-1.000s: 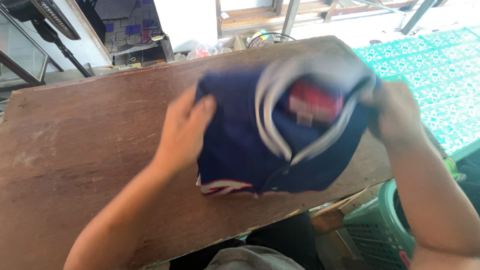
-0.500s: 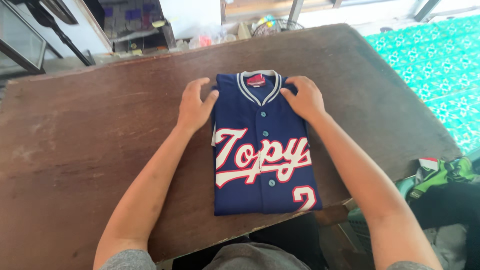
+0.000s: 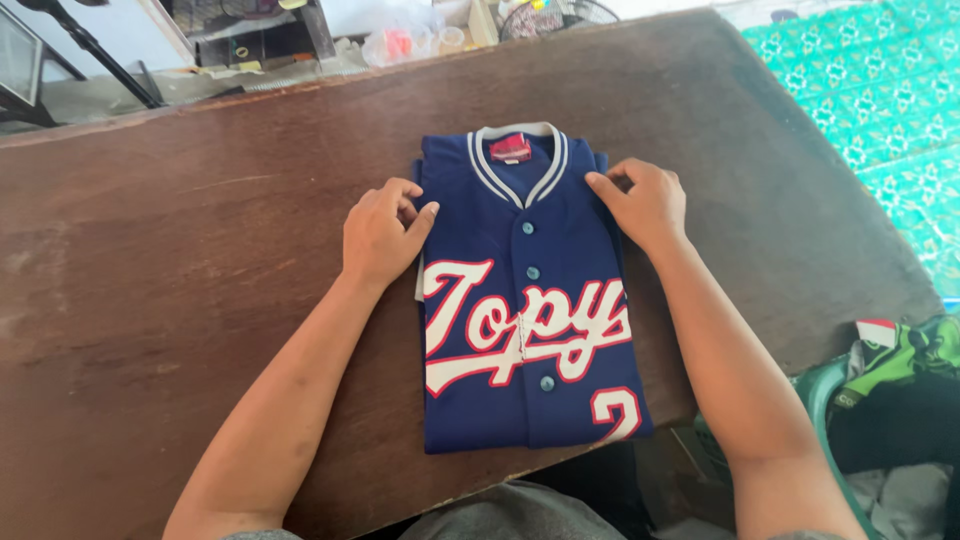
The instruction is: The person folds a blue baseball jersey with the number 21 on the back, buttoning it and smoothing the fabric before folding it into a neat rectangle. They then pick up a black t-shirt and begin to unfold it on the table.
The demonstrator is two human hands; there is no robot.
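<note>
A folded navy baseball jersey (image 3: 525, 290) with a grey striped collar, buttons and white-and-red lettering lies face up on the brown wooden table (image 3: 180, 280). My left hand (image 3: 383, 232) rests against the jersey's left edge, fingers curled, thumb on the cloth. My right hand (image 3: 645, 200) presses on the jersey's right shoulder edge, fingers bent over the fold. Neither hand lifts the garment.
A green plastic laundry basket (image 3: 815, 390) with green and dark clothes (image 3: 900, 370) stands at the lower right beside the table. A teal patterned mat (image 3: 880, 110) covers the floor at the right. Clutter and a fan (image 3: 550, 12) sit beyond the table's far edge.
A second ago I held the jersey up in both hands, blurred; it now lies flat and folded. Since half a second ago both hands slid slightly down along its side edges.
</note>
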